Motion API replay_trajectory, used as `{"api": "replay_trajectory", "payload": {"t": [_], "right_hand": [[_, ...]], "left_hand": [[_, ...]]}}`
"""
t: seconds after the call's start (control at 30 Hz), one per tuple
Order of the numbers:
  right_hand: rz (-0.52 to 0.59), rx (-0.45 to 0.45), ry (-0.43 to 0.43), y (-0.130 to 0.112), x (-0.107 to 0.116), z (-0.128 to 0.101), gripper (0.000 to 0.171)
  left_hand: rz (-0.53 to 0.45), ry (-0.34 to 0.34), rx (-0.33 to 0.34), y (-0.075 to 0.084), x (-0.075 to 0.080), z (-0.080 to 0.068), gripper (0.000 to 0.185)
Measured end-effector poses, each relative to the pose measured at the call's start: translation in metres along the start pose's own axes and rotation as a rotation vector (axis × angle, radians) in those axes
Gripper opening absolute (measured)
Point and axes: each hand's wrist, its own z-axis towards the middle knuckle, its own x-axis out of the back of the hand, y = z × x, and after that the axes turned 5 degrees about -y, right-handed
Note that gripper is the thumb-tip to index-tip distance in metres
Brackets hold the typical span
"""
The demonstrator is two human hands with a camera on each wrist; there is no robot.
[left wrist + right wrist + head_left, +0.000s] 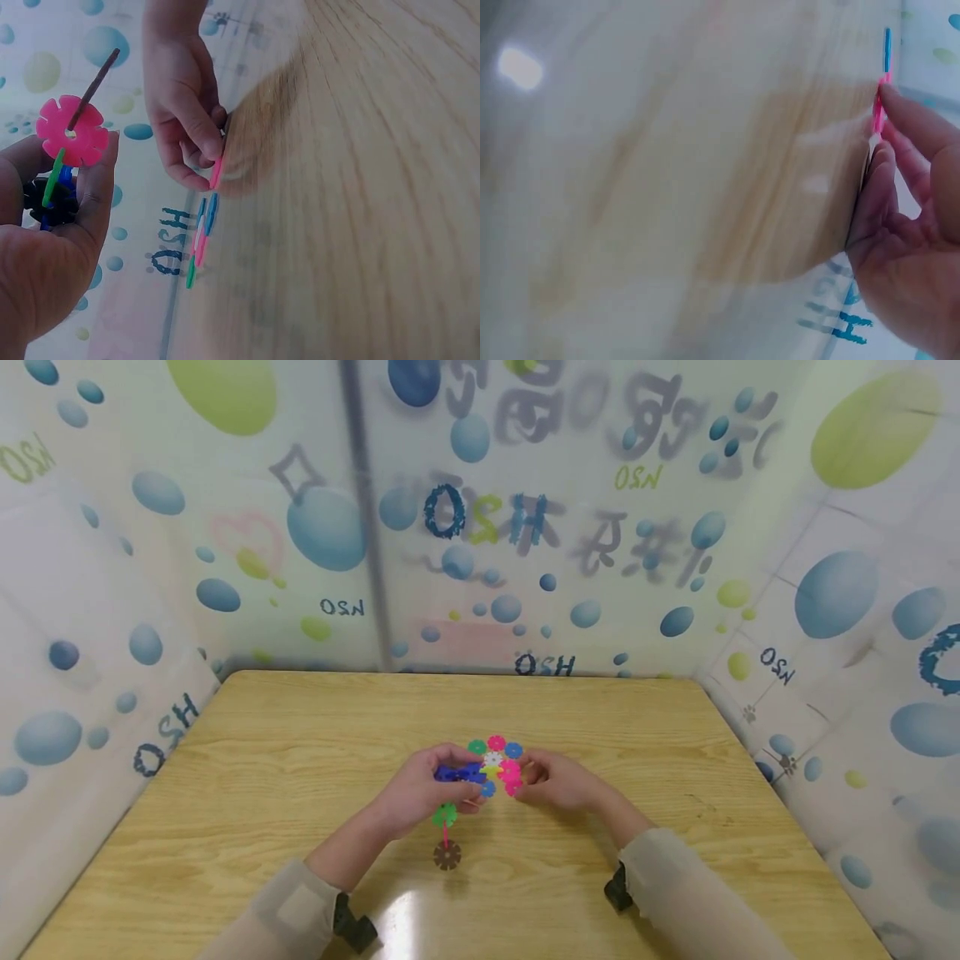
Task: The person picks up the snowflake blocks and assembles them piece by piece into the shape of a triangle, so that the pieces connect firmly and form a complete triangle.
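Note:
Notched plastic building discs in many colours come together between the two hands above the table. My left hand holds the dark blue discs. Below it hang a green disc, a pink one seen edge-on, and a brown disc; the left wrist view shows that pink disc face-on. My right hand pinches a pink disc at the right side of a flower-like cluster. That cluster has a white disc in its middle, with green, pink and blue ones around it. Whether the cluster and dark blue discs are joined, I cannot tell.
The wood-grain table spreads around both hands. A patterned curtain stands behind it and along both sides. Each wrist carries a small black device, one of them at the left cuff.

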Motion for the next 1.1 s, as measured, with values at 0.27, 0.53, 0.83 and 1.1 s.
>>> {"api": "replay_trajectory", "payload": {"t": [0.27, 0.53, 0.83, 1.1], "right_hand": [[-0.020, -0.009, 0.015, -0.004, -0.005, 0.000, 0.029], [0.010, 0.040, 0.045, 0.002, -0.005, -0.008, 0.023], [0.144, 0.128, 0.126, 0.004, -0.002, -0.032, 0.013], [0.394, 0.248, 0.237, -0.006, -0.004, -0.056, 0.022]], "left_hand": [[0.007, -0.005, -0.007, -0.002, -0.001, -0.001, 0.048], [-0.012, -0.011, -0.022, -0.005, -0.003, -0.001, 0.048], [-0.010, -0.011, -0.027, -0.005, -0.004, -0.001, 0.045], [-0.002, -0.007, -0.002, -0.006, -0.004, -0.002, 0.043]]}}
